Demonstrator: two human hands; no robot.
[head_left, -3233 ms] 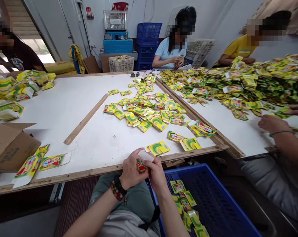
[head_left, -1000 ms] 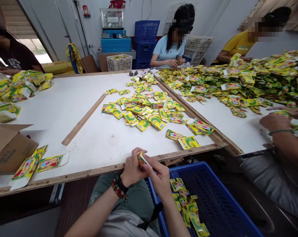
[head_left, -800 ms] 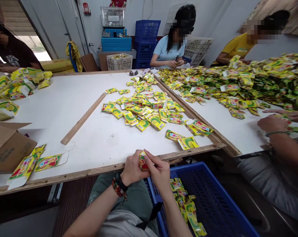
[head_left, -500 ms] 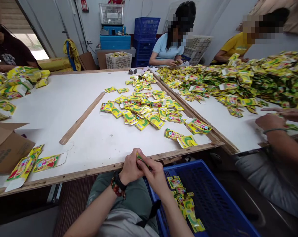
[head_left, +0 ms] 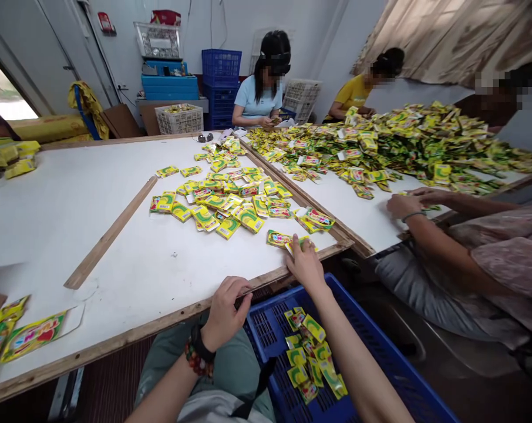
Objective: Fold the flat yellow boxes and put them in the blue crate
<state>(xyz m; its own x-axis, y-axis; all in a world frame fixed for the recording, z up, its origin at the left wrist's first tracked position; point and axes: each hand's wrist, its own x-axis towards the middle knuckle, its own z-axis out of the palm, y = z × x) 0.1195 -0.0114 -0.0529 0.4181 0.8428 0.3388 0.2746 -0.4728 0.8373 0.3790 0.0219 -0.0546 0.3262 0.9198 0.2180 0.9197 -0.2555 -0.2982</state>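
My left hand (head_left: 228, 306) is at the table's front edge, its fingers loosely bent and the thumb apart, with nothing seen in it. My right hand (head_left: 306, 264) reaches out to the right, fingers stretched over a small yellow-green box (head_left: 309, 241) and touching it. The hand partly covers that box. Just left of it lies another small box (head_left: 278, 238) with a red and green print. A loose heap of such boxes (head_left: 224, 202) spreads farther back on the white table (head_left: 129, 258). Below my right forearm, a blue crate (head_left: 266, 326) holds several small yellow packets (head_left: 314, 352).
A wooden strip (head_left: 111, 232) lies across the left of the table. A wooden divider (head_left: 292, 191) separates a large heap of boxes (head_left: 407, 141). A co-worker's hands (head_left: 409, 205) work at the right; other people sit behind. Larger flat packets (head_left: 32, 335) lie front left.
My hands have come apart from the small item they held together. My right hand has moved forward and right onto a box; more packets show in the crate. The view has turned right.
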